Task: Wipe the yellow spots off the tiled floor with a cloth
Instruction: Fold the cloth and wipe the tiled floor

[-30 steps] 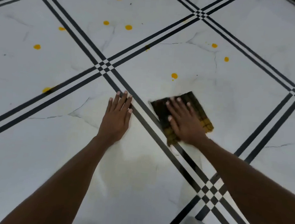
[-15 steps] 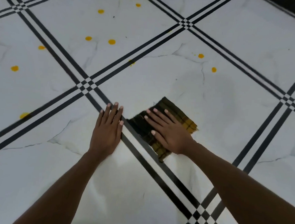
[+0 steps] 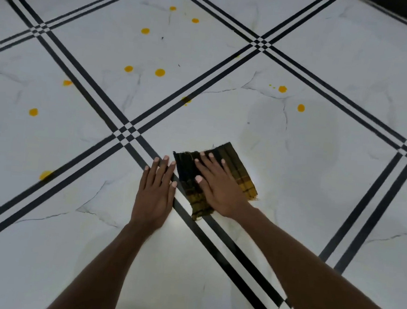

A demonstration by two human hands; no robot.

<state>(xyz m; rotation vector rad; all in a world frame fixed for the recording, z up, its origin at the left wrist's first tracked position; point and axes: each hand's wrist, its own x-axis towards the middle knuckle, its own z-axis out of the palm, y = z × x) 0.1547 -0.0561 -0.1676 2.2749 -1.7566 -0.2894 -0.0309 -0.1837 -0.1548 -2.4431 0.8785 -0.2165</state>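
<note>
A folded dark cloth (image 3: 238,166) with yellow checks lies flat on the white tiled floor (image 3: 317,175). My right hand (image 3: 217,184) presses on it with straight fingers. My left hand (image 3: 155,192) rests flat on the floor just left of the cloth, fingers straight, over a black tile stripe. Several yellow spots dot the floor beyond the hands: two (image 3: 282,89) (image 3: 301,108) on the tile ahead of the cloth, one (image 3: 186,100) on a stripe, others (image 3: 160,72) (image 3: 33,112) to the far left, and one (image 3: 45,175) on a stripe at the left.
Black double stripes (image 3: 215,238) cross the white marble-look tiles in a diagonal grid. A dark edge (image 3: 403,14) runs along the far right top of the floor. Faint damp smears (image 3: 296,142) show on the tile ahead of the cloth.
The cloth and my right hand slid back toward me and left, next to my left hand. The spot that lay just ahead of the cloth is gone. The view tilted up.
</note>
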